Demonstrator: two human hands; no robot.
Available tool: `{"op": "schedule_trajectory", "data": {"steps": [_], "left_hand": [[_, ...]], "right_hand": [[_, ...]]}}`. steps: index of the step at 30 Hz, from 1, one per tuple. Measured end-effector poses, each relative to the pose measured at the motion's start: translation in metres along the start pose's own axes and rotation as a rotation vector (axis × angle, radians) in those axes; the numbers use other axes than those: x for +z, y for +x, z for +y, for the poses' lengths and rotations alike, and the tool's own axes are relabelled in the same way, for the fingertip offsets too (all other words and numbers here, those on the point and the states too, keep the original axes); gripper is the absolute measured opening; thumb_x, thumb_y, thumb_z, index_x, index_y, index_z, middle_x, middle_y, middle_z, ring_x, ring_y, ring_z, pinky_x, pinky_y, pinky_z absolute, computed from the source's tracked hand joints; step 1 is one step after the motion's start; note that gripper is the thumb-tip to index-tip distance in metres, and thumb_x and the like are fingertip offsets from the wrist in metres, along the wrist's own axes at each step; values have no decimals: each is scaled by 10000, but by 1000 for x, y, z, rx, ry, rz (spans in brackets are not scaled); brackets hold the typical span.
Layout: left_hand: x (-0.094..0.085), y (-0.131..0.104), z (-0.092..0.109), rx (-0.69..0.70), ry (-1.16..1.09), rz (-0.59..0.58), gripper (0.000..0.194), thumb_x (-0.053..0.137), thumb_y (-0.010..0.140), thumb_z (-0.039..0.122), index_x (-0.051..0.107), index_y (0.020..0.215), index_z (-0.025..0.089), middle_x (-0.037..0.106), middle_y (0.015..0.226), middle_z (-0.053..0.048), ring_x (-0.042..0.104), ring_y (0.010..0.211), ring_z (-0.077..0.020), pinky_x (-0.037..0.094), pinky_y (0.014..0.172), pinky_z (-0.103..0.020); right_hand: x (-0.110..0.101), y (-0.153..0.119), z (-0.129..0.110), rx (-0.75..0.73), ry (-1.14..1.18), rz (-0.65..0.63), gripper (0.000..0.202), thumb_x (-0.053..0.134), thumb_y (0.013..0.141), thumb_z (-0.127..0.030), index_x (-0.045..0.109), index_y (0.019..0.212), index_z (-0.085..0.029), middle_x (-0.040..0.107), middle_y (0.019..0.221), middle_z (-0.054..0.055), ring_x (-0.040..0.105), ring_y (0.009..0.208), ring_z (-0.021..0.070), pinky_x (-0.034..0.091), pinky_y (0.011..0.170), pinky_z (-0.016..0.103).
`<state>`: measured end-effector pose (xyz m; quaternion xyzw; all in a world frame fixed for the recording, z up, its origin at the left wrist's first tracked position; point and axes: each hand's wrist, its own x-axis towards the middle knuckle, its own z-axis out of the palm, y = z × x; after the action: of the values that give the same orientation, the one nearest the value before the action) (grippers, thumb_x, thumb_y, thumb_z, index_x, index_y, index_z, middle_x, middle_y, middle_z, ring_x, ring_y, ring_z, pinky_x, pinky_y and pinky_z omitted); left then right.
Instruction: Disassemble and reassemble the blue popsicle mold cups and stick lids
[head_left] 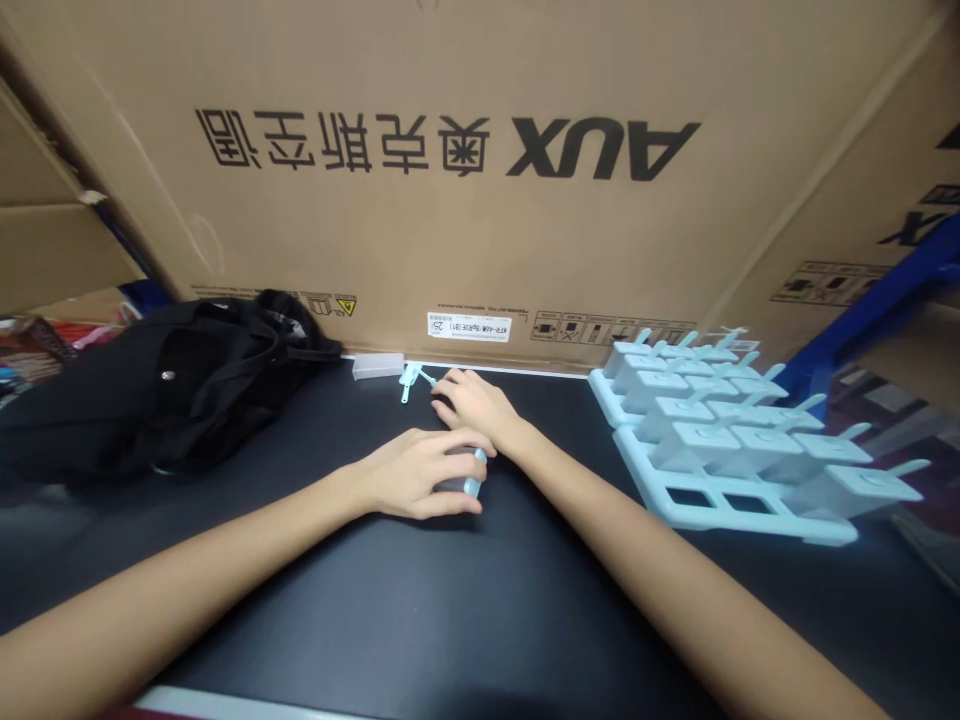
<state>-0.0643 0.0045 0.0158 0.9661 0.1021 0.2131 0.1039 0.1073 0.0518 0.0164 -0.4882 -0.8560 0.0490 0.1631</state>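
My left hand is wrapped round a small translucent mold with a light blue rim, held low over the middle of the black table. Just beyond it, my right hand reaches to the back, its fingertips touching the end of a light blue stick piece. Beside that lies another light blue stick piece. A clear rectangular case rests to their left. On the right stand light blue racks filled with several handled popsicle molds; two front slots show no mold.
A black bag lies on the left of the black table. A large cardboard box stands along the back edge. Blue metal posts rise behind the racks at the right.
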Motion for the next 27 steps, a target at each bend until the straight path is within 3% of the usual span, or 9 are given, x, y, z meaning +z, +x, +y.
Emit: {"op": "schedule_trajectory", "data": {"steps": [5, 8, 11, 16, 22, 27], "left_hand": [[1, 1, 4, -35, 12, 41, 292, 539, 965, 484, 626, 1027, 213, 632, 1274, -78, 673, 825, -139, 521, 680, -226], [2, 0, 4, -60, -20, 75, 290, 563, 956, 461, 599, 1098, 211, 628, 1283, -95, 685, 912, -163, 541, 735, -240], [2, -1, 2, -84, -98, 106, 327, 592, 938, 421, 559, 1180, 204, 631, 1259, -115, 667, 1050, -203, 550, 859, -287], [2, 2, 1, -98, -282, 235, 260, 596, 919, 334, 552, 1128, 187, 646, 1154, -116, 645, 1027, -206, 519, 927, -331], [5, 6, 8, -146, -462, 310, 224, 520, 966, 360, 538, 1101, 181, 647, 1109, -117, 623, 878, -177, 513, 836, -326], [7, 6, 8, -206, -510, 312, 253, 526, 974, 391, 532, 1115, 181, 661, 1052, -104, 595, 814, -161, 487, 755, -292]], "right_hand": [[-9, -26, 12, 84, 12, 70, 154, 515, 936, -273, 621, 844, -207, 639, 972, 65, 561, 854, 178, 356, 625, 282], [-17, -44, 20, 130, 51, 101, 149, 553, 884, -245, 533, 741, -206, 623, 852, 30, 526, 716, 139, 330, 606, 270], [-26, -63, 20, 136, 126, 144, 126, 550, 853, -221, 477, 750, -215, 586, 747, -10, 506, 644, 116, 353, 617, 256], [-57, -100, 10, 195, 483, 330, 69, 559, 818, -226, 542, 884, -220, 562, 688, -36, 482, 574, 103, 397, 587, 253], [-90, -121, -7, 306, 769, 471, 58, 617, 761, -256, 632, 794, -210, 588, 634, -11, 519, 540, 112, 417, 499, 255], [-96, -120, -18, 323, 895, 427, 63, 674, 731, -256, 646, 751, -203, 608, 581, -11, 540, 457, 108, 445, 439, 251]]}}
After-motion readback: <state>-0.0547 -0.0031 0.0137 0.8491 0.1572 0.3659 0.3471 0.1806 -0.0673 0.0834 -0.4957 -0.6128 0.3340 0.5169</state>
